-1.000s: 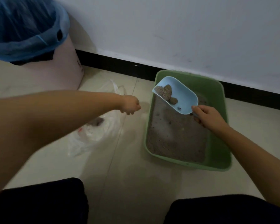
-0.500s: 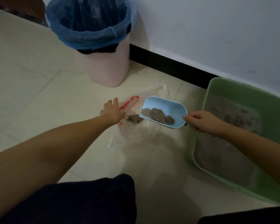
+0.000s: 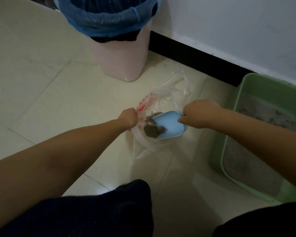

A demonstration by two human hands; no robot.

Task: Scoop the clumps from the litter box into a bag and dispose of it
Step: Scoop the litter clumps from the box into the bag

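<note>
A clear plastic bag [image 3: 167, 98] with red print lies on the floor tiles. My left hand [image 3: 127, 118] grips its left edge and holds the mouth apart. My right hand [image 3: 201, 113] grips the handle of a light blue scoop [image 3: 169, 125], which is tipped over the bag's mouth. Brown-grey clumps [image 3: 152, 130] lie inside the bag under the scoop's lip. The green litter box [image 3: 270, 93] with grey litter sits to the right of the bag.
A pink bin [image 3: 121, 53] lined with a blue bag [image 3: 108, 19] stands behind the plastic bag, against a white wall with a black skirting [image 3: 195, 57]. My dark-clothed knees [image 3: 92, 212] fill the bottom of the view.
My right hand carried the scoop from over the litter box to the bag and tipped it, so the clumps dropped in. My left hand took hold of the bag's edge.
</note>
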